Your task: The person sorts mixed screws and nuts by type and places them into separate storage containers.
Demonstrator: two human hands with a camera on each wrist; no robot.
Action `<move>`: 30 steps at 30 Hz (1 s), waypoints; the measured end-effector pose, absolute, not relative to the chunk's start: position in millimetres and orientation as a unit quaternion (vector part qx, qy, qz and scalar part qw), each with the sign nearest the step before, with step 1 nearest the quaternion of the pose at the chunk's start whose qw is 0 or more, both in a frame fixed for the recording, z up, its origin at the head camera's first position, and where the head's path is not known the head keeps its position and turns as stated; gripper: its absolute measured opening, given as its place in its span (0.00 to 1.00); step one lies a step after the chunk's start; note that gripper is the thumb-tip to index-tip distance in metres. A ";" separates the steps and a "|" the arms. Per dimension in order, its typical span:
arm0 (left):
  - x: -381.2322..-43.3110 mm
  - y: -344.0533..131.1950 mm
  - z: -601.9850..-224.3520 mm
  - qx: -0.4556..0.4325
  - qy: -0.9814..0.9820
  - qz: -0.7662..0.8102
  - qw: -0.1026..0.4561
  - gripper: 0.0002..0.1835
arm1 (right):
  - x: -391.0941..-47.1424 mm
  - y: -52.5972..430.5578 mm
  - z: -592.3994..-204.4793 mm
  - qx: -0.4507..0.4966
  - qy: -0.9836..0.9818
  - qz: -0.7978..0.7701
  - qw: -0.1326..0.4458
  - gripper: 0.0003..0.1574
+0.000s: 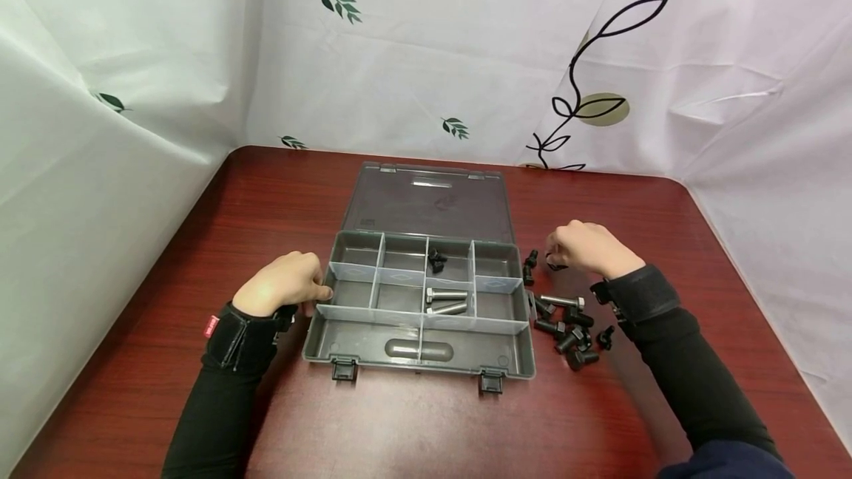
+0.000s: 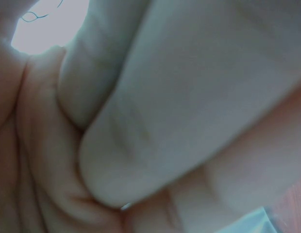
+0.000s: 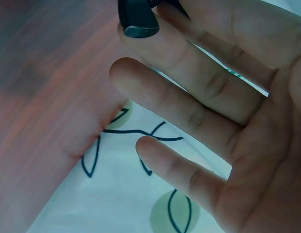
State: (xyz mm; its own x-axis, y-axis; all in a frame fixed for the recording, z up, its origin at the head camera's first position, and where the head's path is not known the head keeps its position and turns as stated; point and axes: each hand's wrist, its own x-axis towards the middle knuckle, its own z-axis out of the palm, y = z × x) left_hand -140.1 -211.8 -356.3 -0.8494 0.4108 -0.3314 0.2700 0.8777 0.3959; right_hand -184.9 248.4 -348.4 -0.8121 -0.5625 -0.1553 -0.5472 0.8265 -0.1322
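A grey plastic compartment box (image 1: 362, 331) lies with its lid (image 1: 426, 202) folded back. My left hand (image 1: 282, 283) is at its left wall, with curled fingers gripping the rim. In the left wrist view those fingers (image 2: 155, 116) fill the picture and hide most of the grip. To the right of the box, my right hand (image 1: 586, 246) pinches a small black wing screw (image 3: 138, 19) just over the table; the other fingers are spread. Similar black wing screws (image 1: 436, 260) lie in a back compartment. Two silver bolts (image 1: 447, 307) lie in the middle row.
Right of the box lies a loose pile of black bolts (image 1: 571, 338) with one silver bolt (image 1: 562, 301). More black wing screws (image 1: 530, 266) sit beside the box's right wall. Two latches (image 1: 344, 369) hang at its front. White cloth (image 1: 399, 58) surrounds the red-brown table (image 1: 413, 427).
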 end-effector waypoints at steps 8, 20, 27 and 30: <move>-140.1 -212.1 -356.6 0.181 0.946 0.170 0.207 0.15 | -185.2 240.2 -338.5 -0.303 0.950 -0.041 0.071 0.06; -139.0 -212.2 -356.5 0.177 0.944 0.178 0.212 0.14 | -188.3 224.2 -327.6 -0.333 0.942 -0.030 0.042 0.04; -139.3 -212.1 -356.5 0.181 0.946 0.174 0.207 0.15 | -190.0 214.6 -323.8 -0.346 0.937 -0.032 0.037 0.05; -139.3 -212.2 -356.5 0.180 0.946 0.173 0.206 0.15 | -190.3 210.6 -321.8 -0.348 0.936 -0.033 0.037 0.06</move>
